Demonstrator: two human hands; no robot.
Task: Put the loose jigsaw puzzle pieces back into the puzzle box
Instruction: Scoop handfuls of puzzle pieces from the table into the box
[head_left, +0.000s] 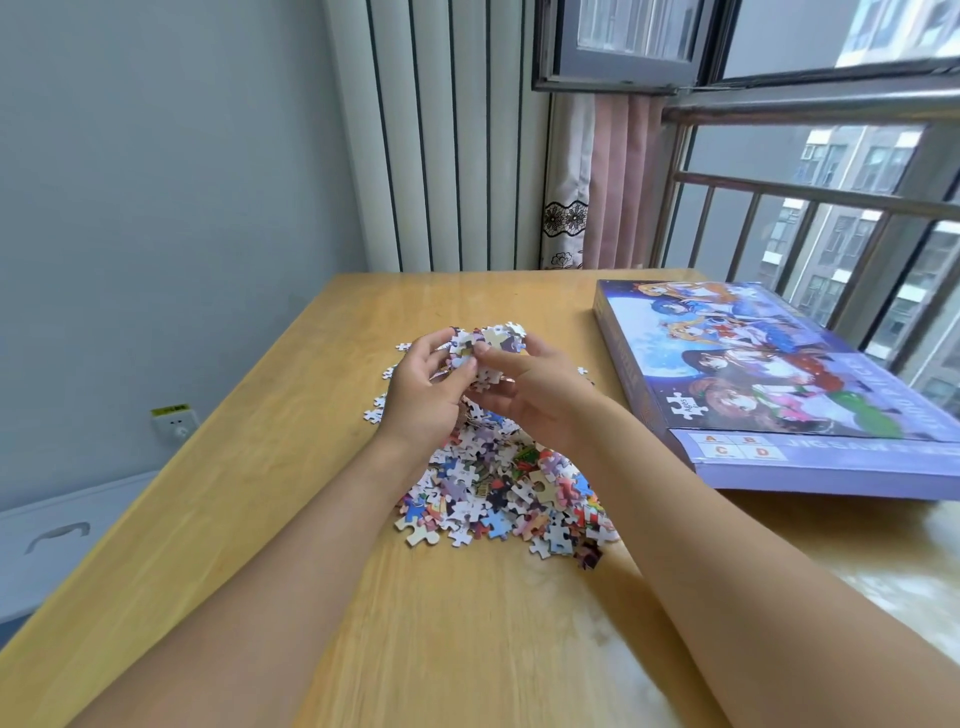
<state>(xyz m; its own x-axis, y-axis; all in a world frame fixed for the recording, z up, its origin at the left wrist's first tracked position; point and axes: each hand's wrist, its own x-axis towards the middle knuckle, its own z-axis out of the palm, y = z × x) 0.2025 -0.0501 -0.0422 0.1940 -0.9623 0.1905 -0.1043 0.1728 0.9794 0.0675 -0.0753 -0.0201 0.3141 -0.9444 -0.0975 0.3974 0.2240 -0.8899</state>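
While the puzzle box (769, 384) lies closed on the table (249, 467), well apart from the fingers on the right-hand side, a handful of puzzle pieces (485, 345) is held up between both hands. The left hand (423, 389) is cupped against the near-left side of the clump, its fingers (457, 371) curled inward onto the pieces. The right hand (540, 392) is pressed in from the opposite side, with its fingers curled under and around the clump. The two-sided squeeze is judged to be what keeps the loose pieces from spilling. The main pile of pieces (509, 493) is left directly below and nearer than the fingers; a few strays (382, 408) are scattered just left of the left hand. The box lid is seen picture-side up and shut, so an opening step is judged necessary before the handful can be dropped in
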